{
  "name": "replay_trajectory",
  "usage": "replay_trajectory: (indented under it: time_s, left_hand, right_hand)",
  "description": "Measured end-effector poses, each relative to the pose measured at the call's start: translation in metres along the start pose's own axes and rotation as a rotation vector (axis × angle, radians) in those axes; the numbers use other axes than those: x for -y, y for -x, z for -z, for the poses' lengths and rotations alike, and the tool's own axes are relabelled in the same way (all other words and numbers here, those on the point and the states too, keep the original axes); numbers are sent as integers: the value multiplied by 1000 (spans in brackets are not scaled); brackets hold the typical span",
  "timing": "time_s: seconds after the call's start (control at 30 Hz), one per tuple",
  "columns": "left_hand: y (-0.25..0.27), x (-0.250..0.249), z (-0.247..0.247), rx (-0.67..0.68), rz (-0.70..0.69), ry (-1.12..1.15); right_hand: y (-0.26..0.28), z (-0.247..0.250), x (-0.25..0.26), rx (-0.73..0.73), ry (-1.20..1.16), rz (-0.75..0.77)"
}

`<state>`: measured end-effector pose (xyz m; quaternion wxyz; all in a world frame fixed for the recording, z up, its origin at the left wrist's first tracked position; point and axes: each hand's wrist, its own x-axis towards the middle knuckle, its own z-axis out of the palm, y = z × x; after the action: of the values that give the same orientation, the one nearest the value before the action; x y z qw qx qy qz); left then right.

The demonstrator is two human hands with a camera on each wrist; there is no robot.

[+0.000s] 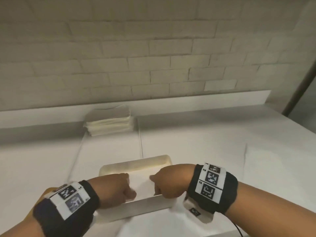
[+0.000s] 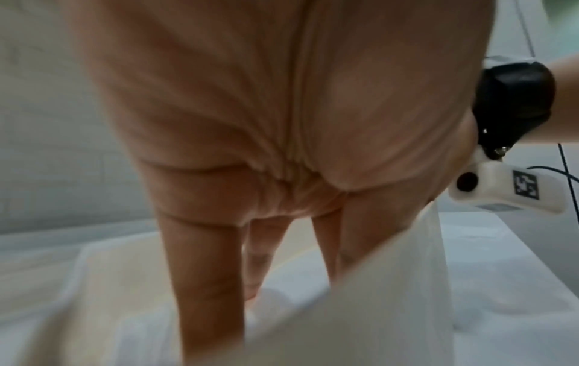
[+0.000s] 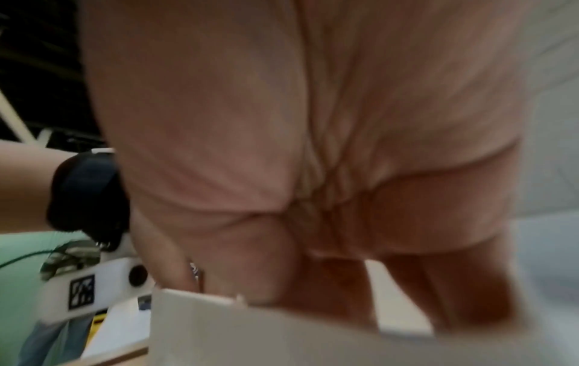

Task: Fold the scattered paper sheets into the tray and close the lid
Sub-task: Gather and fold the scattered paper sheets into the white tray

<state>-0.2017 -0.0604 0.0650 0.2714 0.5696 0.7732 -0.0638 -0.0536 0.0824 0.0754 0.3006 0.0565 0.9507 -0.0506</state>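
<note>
A cream tray (image 1: pixel 136 164) lies on the white counter in front of me, with white paper (image 1: pixel 142 180) inside it. Both hands are over its near side. My left hand (image 1: pixel 126 190) and right hand (image 1: pixel 159 187) each grip the raised top edge of a white paper sheet (image 1: pixel 145 205), which stands up along the tray's near edge. In the left wrist view the fingers (image 2: pixel 206 260) reach down behind the sheet (image 2: pixel 376 297), over the tray (image 2: pixel 103 267). The right wrist view shows the fingers (image 3: pixel 344 272) behind the same sheet (image 3: pixel 282 334). I cannot make out a lid.
A stack of folded white paper (image 1: pixel 109 122) sits at the back of the counter against a low ledge (image 1: pixel 205 100) below the brick wall. The counter's right edge (image 1: pixel 299 134) runs diagonally. A black cable (image 1: pixel 239 231) hangs from my right wrist.
</note>
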Motion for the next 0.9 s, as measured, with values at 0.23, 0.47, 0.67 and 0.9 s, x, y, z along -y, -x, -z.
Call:
replay_trajectory:
  time_s: [0.23,0.47,0.67,0.9]
  left_hand:
    - [-21,14,-11,47,56,-63]
    - [-18,6,14,-101,0,-211]
    - [-31,-112,38,-456,0,-289]
    - [-125,-279,36,-279,-238,186]
  right_hand:
    - [-11,10,5,42,41,-17]
    - [50,-16,-24,-633,-486,18]
    - [146,-107,-161,-524,-602,-712]
    - [171,-179,-225,-251,-552,-1013]
